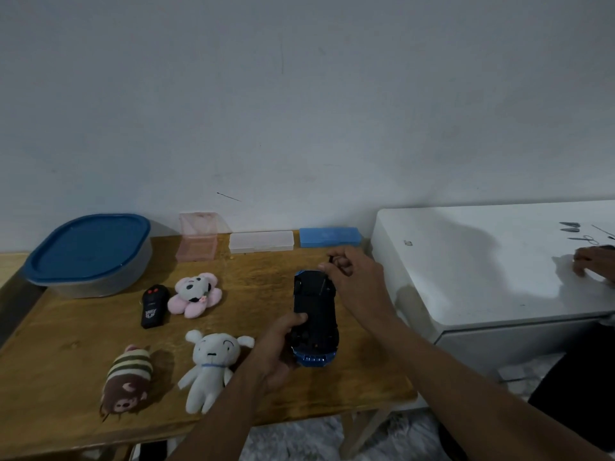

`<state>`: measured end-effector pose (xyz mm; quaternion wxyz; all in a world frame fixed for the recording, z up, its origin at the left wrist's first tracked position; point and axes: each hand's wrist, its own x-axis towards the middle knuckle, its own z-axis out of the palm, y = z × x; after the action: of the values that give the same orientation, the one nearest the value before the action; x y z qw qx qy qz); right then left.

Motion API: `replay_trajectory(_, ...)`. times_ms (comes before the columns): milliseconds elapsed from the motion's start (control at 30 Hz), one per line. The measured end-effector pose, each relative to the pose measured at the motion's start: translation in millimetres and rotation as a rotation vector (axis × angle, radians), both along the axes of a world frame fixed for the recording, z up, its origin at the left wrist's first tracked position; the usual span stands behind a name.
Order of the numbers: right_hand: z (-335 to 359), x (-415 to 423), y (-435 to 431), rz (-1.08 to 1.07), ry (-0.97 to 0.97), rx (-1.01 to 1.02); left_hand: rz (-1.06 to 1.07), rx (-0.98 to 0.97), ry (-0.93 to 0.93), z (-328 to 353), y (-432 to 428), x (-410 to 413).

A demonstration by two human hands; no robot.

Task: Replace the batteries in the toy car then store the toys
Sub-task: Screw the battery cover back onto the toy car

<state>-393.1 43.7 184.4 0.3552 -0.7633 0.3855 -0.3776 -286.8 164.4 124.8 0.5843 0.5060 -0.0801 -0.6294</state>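
Wooden table [60, 354] against a pale wall, viewed from over a person's arms. Nearest, the left hand [278, 351] grips the toy car [314, 314] around its near end. The car is upside down, dark underside up, blue bumper toward the person. Left of the car lies a white plush dog [209, 364] and, further left, a striped brown plush [128, 384]. At the car's far end the right hand [354, 277] pinches a thin dark tool [330, 260] whose shaft reaches down to the underside. Left of that end lie a pink plush [194, 294] and a black remote [153, 306]. Beyond the car, along the wall, are a blue case [329, 236], a clear case [261, 241], a pink box [197, 237] and, far left, a blue-lidded container [90, 254]. Right of the car stands a white cabinet [499, 287] with another person's hand [592, 262] resting on it.
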Motion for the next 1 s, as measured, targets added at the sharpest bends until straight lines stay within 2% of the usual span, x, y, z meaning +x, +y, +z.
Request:
replay_trajectory(167, 2.7, 0.9, -3.1, -0.043, -0.080, 0.029, 0.072, -0.071, 0.162, 4.2, 1.8, -0.9)
replay_trajectory(333, 13.1, -2.4, -7.9, -0.075, -0.233, 0.141, 0.074, -0.081, 0.209, 7.9, 2.5, 1.5)
replay_trajectory(533, 16.2, -6.0, -11.2, -0.134, -0.267, 0.171, 0.010, -0.191, 0.311, 10.1, 2.8, 3.2)
replay_trajectory(600, 12.9, -8.5, -14.0, -0.165, -0.242, 0.161, -0.007, -0.207, 0.296, 9.0, 1.9, 3.3)
replay_trajectory(700, 6.0, -12.8, -18.3, -0.142, -0.175, 0.179, -0.031, -0.124, 0.188, 9.2, -1.9, 1.3)
replay_trajectory(800, -2.7, -16.1, -20.9, -0.123, -0.059, 0.215, -0.064, 0.007, 0.002, 8.6, -8.7, 2.0)
replay_trajectory(1000, -21.5, -27.7, -22.9, -0.098, 0.124, 0.264, 0.019, 0.183, -0.349, -0.3, -27.7, -1.1)
